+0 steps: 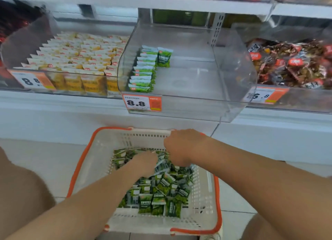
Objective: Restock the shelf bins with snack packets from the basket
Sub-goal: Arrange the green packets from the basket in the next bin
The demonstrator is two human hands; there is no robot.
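A white basket with an orange rim (82, 160) sits on the floor below the shelf, holding a pile of green snack packets (161, 191). Both hands are down in the pile at its far end. My left hand (143, 161) lies on the packets with its fingertips buried among them, so its grip is hidden. My right hand (181, 146) is curled knuckles up, its fingers closed on packets at the top of the pile. Above, the clear middle bin (197, 78) holds one row of green packets (143, 69) along its left wall and one upright packet (163, 57).
A bin of yellow packets (75, 60) stands to the left and a bin of red-brown packets (291, 64) to the right. Orange price tags (142, 102) hang on the bin fronts. The white shelf ledge (53, 117) juts out above the basket. My knees flank the basket.
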